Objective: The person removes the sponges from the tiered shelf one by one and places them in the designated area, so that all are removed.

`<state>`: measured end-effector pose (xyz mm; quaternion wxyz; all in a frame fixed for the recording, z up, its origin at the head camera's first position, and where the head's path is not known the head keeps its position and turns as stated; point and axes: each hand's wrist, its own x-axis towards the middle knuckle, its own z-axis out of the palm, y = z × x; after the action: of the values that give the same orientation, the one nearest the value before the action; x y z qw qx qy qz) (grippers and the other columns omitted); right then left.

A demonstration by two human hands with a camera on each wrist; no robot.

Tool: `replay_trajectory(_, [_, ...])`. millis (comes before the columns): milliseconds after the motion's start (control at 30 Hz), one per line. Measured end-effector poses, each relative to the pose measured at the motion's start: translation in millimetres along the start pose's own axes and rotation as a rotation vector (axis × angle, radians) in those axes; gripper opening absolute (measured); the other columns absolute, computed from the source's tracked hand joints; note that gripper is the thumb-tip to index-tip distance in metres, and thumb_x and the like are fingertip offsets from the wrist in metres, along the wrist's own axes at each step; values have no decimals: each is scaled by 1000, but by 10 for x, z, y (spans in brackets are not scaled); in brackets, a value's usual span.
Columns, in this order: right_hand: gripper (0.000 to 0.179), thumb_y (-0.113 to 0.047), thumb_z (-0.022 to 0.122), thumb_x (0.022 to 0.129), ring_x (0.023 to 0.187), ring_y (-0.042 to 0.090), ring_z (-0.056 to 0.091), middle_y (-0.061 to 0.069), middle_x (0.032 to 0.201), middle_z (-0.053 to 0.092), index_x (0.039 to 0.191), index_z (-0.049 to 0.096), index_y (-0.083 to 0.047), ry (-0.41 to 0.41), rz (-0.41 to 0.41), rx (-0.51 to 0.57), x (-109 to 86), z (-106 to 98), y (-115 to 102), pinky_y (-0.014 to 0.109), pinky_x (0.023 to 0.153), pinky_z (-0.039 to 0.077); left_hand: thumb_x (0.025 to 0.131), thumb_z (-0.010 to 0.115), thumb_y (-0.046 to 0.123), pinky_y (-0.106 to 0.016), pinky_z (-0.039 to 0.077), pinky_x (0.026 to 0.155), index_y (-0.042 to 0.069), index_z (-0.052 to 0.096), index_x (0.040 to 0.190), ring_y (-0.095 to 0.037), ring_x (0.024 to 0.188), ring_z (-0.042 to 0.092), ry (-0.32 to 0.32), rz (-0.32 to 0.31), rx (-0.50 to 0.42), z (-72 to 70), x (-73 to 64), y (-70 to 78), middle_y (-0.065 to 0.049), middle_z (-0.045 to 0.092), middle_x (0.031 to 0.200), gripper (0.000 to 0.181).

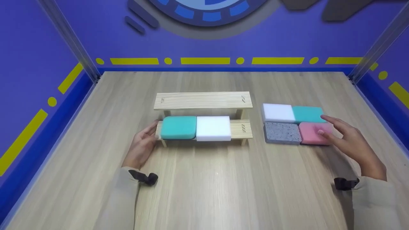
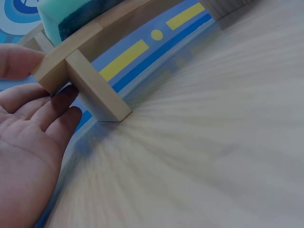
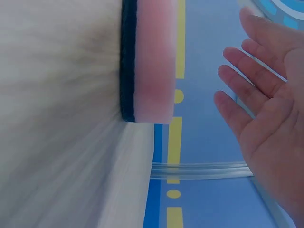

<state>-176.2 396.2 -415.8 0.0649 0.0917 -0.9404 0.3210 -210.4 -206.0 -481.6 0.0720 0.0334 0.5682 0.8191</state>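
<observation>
My left hand (image 1: 142,145) grips the left end of a low wooden shelf (image 1: 240,128). In the left wrist view the thumb lies against the board's end and the fingers (image 2: 61,107) reach under it beside the leg (image 2: 97,90). On this shelf a teal sponge (image 1: 179,127) and a white sponge (image 1: 213,128) sit side by side. Fingers spread, my right hand (image 1: 348,139) hovers over a pink sponge (image 1: 310,133) on the table. In the right wrist view the hand is apart from the pink sponge (image 3: 154,61), which has a dark green scouring layer underneath.
Behind the front shelf stands a second, bare wooden shelf (image 1: 203,100). Beside the pink sponge lie a grey speckled sponge (image 1: 281,133), a white sponge (image 1: 278,112) and a teal sponge (image 1: 307,114). Blue-purple panels (image 1: 204,48) enclose the wooden table (image 1: 217,185).
</observation>
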Motion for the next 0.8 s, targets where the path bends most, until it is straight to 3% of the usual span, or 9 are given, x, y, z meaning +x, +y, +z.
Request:
replay_trajectory(67, [62, -24, 63, 93, 132, 54, 31, 29, 147, 37, 148, 38, -11, 7, -11, 3, 6, 1, -14, 63, 108, 28, 90, 41, -12, -23, 34, 110, -7, 17, 150, -27, 147, 19, 2, 0, 4, -1, -1, 1, -17, 16, 160, 65])
replay_trajectory(133, [61, -24, 63, 93, 133, 51, 32, 28, 147, 39, 148, 39, -13, 15, -25, 6, 10, 9, -25, 36, 116, 30, 89, 41, -12, -29, 28, 115, -7, 16, 150, -27, 147, 19, 3, -3, 7, 0, -2, 5, -17, 16, 160, 65])
replay_trajectory(233, [60, -24, 63, 93, 133, 49, 34, 26, 147, 39, 148, 39, -15, 14, -29, 9, 21, 26, -46, -1, 100, 21, 89, 40, -13, -35, 21, 118, -7, 16, 150, -27, 147, 19, 0, -3, 10, 2, 2, 8, -17, 15, 160, 65])
replay_trajectory(267, [60, -24, 63, 93, 133, 49, 34, 26, 147, 39, 148, 39, -15, 11, -30, 10, 29, 31, -59, -1, 100, 21, 89, 39, -12, -36, 19, 118, -7, 15, 150, -27, 147, 18, -3, -4, 13, 1, 4, 9, -17, 15, 160, 65])
replay_trajectory(367, [61, -24, 63, 93, 133, 52, 33, 27, 148, 38, 148, 38, -15, -2, -28, 21, 59, 39, -106, 35, 116, 31, 89, 40, -12, -32, 23, 117, -7, 15, 150, -27, 147, 19, -3, -4, 14, 4, 6, 9, -17, 15, 160, 66])
replay_trajectory(467, [61, -24, 63, 93, 133, 51, 33, 26, 147, 39, 148, 39, -15, 1, -44, 33, 96, 39, -162, 68, 100, 29, 89, 40, -12, -24, 33, 112, -7, 16, 150, -27, 147, 19, -1, -4, 15, 4, 9, 8, -17, 15, 160, 65])
replay_trajectory(633, [59, -24, 63, 93, 128, 52, 38, 23, 145, 43, 147, 41, -14, 9, -78, 19, 158, 42, -252, 65, 101, 30, 89, 40, -13, -14, 42, 100, -8, 17, 149, -28, 147, 19, 8, -4, -3, 11, 13, 8, -19, 16, 159, 65])
replay_trajectory(700, [59, -25, 63, 93, 127, 51, 41, 22, 144, 45, 146, 42, -14, 10, -84, 5, 182, 49, -286, 47, 111, 35, 89, 41, -12, -14, 42, 100, -8, 17, 149, -28, 147, 19, 13, -6, -6, 13, 14, 7, -19, 17, 159, 65])
replay_trajectory(800, [59, -23, 65, 92, 126, 52, 42, 22, 143, 46, 146, 42, -13, 6, -92, 8, 215, 62, -335, 48, 110, 36, 89, 40, -12, -14, 42, 100, -7, 16, 150, -28, 147, 19, 11, -5, -2, 10, 15, 3, -19, 16, 159, 65])
